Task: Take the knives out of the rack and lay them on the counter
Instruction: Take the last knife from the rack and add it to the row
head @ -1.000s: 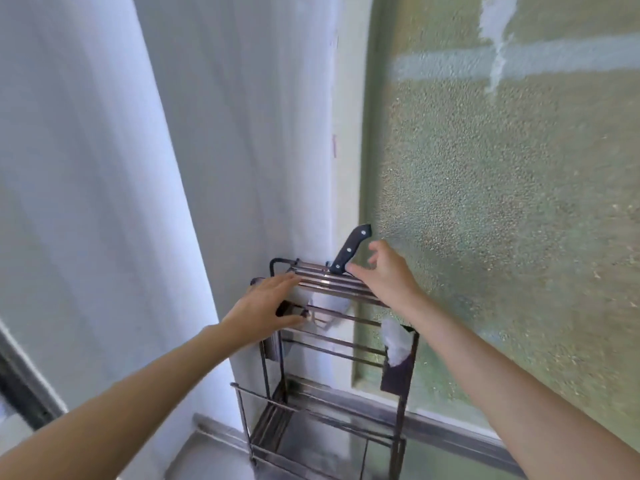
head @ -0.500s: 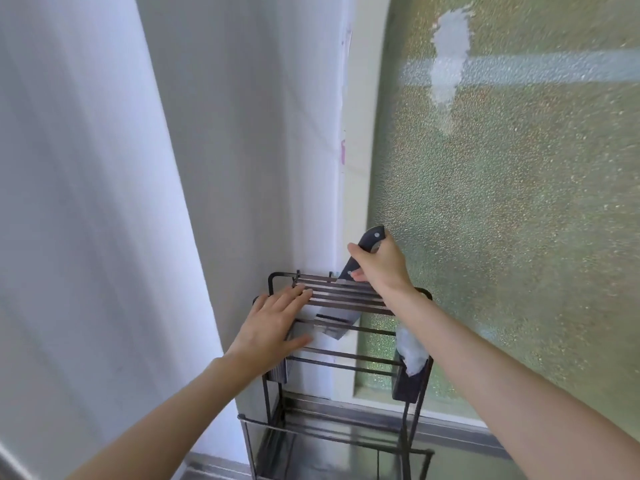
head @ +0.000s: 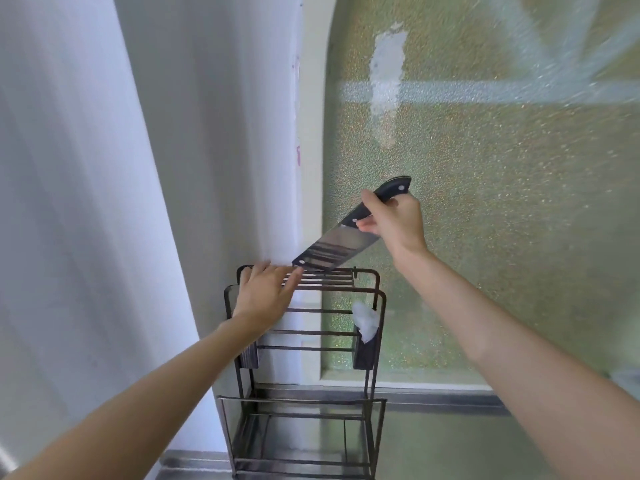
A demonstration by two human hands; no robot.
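Fingers, right: I am wrapping the right hand (head: pixel 394 221) around the black handle of the cleaver (head: pixel 334 249), clenched on it so the broad blade is hanging down and away from my wrist.
Fingers, left: I am pressing the left hand (head: pixel 265 294) flat and loose on the top bars of the rack (head: pixel 375 341), grasping nothing, likely steadying it against the pull.
Cleaver: its blade tip is hovering just beyond my left fingertips, just above the slots.
Counter: I am judging the steel counter (head: pixel 450 445) below my right wrist as the laying spot.
Count: I am seeing 1 knife only.
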